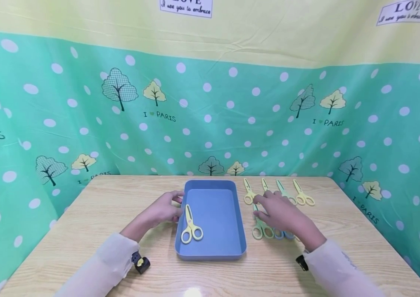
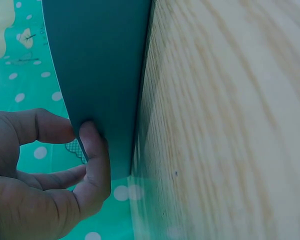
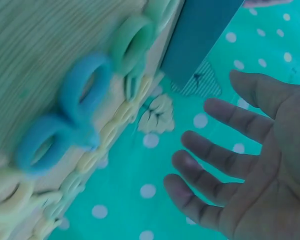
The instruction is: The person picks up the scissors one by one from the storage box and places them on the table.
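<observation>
A blue tray (image 1: 215,222) sits on the table, and one pair of yellow scissors (image 1: 191,226) lies along its left side. My left hand (image 1: 164,208) is at the tray's left wall, pinching the rim; a fingertip (image 2: 92,135) presses the outer face in the left wrist view. To the right of the tray, my right hand (image 1: 278,210) hovers over rows of scissors, fingers spread and holding nothing. Beneath and beside it lie green scissors (image 1: 262,229) and blue-handled scissors (image 3: 65,120). Part of the row is hidden by this hand.
Along the table's back right are yellow scissors (image 1: 248,192), green scissors (image 1: 285,192) and more yellow scissors (image 1: 302,194). The wood-grain table (image 1: 120,206) ends against a green dotted cloth (image 1: 232,123) behind and at both sides.
</observation>
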`<state>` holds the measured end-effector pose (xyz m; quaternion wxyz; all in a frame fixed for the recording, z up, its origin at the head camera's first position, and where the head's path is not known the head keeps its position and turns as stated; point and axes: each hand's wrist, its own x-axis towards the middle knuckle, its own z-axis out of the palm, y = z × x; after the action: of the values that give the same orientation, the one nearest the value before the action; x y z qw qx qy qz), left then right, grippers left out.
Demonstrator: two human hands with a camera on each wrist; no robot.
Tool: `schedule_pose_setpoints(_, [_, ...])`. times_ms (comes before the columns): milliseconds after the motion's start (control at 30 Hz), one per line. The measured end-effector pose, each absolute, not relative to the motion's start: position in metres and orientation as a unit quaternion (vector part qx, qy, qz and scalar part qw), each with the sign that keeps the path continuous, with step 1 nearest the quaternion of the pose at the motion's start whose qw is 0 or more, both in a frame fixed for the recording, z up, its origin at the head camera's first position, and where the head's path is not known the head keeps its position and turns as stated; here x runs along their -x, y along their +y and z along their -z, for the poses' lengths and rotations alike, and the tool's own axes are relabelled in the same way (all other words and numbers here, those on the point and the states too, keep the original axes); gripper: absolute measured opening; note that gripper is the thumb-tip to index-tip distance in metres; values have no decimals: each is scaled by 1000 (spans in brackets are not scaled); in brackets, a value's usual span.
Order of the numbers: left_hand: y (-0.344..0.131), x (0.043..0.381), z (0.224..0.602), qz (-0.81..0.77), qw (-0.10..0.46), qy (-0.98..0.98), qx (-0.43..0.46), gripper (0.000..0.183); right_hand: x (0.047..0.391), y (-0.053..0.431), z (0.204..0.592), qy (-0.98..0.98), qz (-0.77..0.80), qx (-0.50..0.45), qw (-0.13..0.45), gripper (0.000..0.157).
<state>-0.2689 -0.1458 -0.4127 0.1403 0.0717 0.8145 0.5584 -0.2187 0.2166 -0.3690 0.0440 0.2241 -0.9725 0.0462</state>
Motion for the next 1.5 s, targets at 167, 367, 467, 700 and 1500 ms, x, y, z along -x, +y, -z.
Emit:
schedule_pose_setpoints(167, [-146, 269, 414, -559, 141, 814, -71, 81, 222, 189, 372, -968, -41, -240, 57, 35])
schedule_pose_setpoints(367, [-146, 269, 415, -558, 141, 815, -69, 81, 222, 155, 377, -961, -33, -266, 68, 36])
schedule_pose_setpoints(467, [-146, 269, 414, -555, 139, 818, -67, 81, 221, 139, 380, -955, -30, -289, 61, 36])
schedule_pose_setpoints(700, [-143, 269, 415, -554, 138, 818, -70, 81, 218, 110, 388, -943, -6, -332, 20, 39])
schedule_pose_setpoints(1500, [-147, 269, 410, -554, 148, 816, -75, 81, 216, 79, 389, -919, 39, -374, -120, 61])
